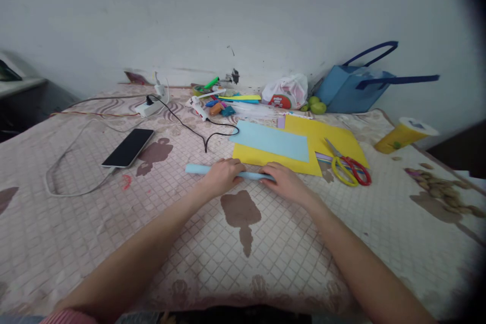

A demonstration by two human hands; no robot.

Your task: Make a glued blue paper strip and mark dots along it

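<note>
**Fingers grasping a blue roll (197, 168) on the patterned cloth (284, 263)**

Fingers of both hands are curling over the blue roll in the head view, with the thumbs pressing at its near side. The left hand (223, 176) is gripping it around the middle, leaving one end sticking out to the left. The right hand (284, 181) is grasping it near the other end. Both hands are keeping a small gap between them, where the roll is showing. The roll is lying crosswise on the cloth, just in front of the yellow paper (330, 136).

Behind the hands, a blue sheet (273, 140) is lying partly over the yellow paper. Scissors (347, 164) with yellow and red handles are resting to the right, their blades reaching onto the yellow paper. Farther right, a yellow tub (400, 136) is leaning, and peanuts (442, 192) are lying in a heap nearer the edge.

To the left, a phone (129, 148) is lying face up with a pale cable (76, 193) running to it. A power strip (149, 108) is sitting beyond it. Toward the wall (190, 15), a white glue gun (198, 108), a green marker (211, 82), a plastic bag (286, 92), green fruit (318, 106) and a blue bag (347, 92) are standing or lying.
</note>
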